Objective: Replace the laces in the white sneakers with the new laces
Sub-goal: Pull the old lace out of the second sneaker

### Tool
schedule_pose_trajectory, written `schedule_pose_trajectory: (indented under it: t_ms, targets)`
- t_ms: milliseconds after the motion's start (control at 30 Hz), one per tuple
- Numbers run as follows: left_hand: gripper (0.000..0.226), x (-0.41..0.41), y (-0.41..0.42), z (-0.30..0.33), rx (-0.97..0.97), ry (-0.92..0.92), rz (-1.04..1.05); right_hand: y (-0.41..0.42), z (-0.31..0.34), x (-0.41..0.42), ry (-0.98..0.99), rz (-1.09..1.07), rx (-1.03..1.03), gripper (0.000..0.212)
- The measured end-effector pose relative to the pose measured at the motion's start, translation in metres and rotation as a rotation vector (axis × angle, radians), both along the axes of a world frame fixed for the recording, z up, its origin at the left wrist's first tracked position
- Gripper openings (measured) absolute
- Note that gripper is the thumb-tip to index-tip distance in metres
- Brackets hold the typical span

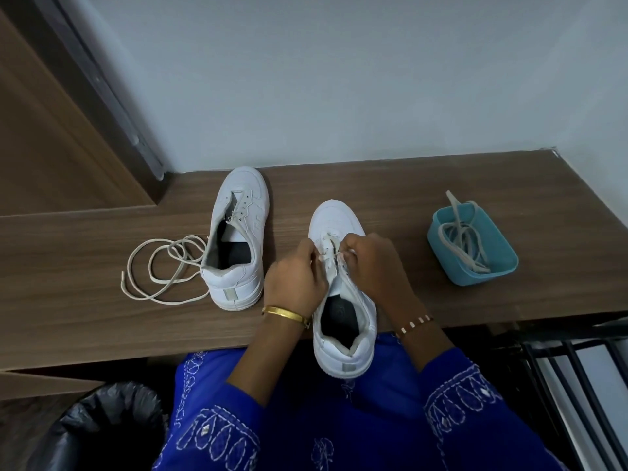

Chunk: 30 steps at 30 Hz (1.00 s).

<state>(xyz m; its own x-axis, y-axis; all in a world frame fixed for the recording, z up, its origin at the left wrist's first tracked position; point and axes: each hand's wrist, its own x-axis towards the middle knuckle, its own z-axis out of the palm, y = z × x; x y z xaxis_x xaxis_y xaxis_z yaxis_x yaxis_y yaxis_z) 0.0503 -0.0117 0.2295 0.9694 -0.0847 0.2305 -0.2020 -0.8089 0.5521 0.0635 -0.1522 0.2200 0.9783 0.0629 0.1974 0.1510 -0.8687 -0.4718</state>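
Watching both hands, left hand (pixel 295 274) and right hand (pixel 377 263) pinching the lace (pixel 327 240) on the near sneaker (pixel 343 300) overhanging the shelf (pixel 441 198) edge, I am fearing a hard tug is tipping it off.

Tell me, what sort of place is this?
Probably a room in a home: a wooden counter against a plain wall, a wooden door on the left, and a lined bin below.
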Motion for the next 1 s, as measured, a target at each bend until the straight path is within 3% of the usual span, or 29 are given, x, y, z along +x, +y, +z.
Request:
schedule_pose_trajectory:
  t_ms: [133,233,400,467,633,733,833,900,1000]
  targets:
    - [0.009,0.001,0.002,-0.004,0.055,-0.247,-0.035,-0.002,0.004,-0.002,-0.014,-0.066,0.168,0.01]
    - [0.018,-0.001,0.002,-0.011,-0.4,-0.018,-0.104,0.003,0.013,-0.004,0.072,-0.15,0.416,0.011]
    - [0.02,0.005,0.001,-0.009,-1.142,0.267,0.017,0.008,0.015,-0.003,0.224,-0.243,0.703,0.015]
    - [0.026,0.009,0.005,-0.002,-1.279,0.253,0.137,0.006,0.015,-0.001,0.235,-0.299,0.803,0.018]
    - [0.03,0.016,0.015,0.018,-1.36,0.105,0.453,-0.014,0.014,0.001,0.104,-0.583,0.971,0.012]
    - [0.024,0.015,0.014,0.017,-1.172,0.006,0.497,-0.025,0.01,0.001,0.065,-0.642,0.903,0.009]
    - [0.013,0.009,0.014,0.012,-0.75,-0.166,0.313,-0.027,0.007,-0.002,0.025,-0.533,0.466,0.015]
    - [0.02,0.009,0.016,0.009,-0.42,-0.243,0.168,-0.021,0.009,-0.003,-0.099,-0.368,0.194,0.024]
    - [0.034,0.008,0.013,0.008,-0.03,-0.241,0.05,-0.001,0.014,0.002,-0.114,-0.002,0.032,0.036]
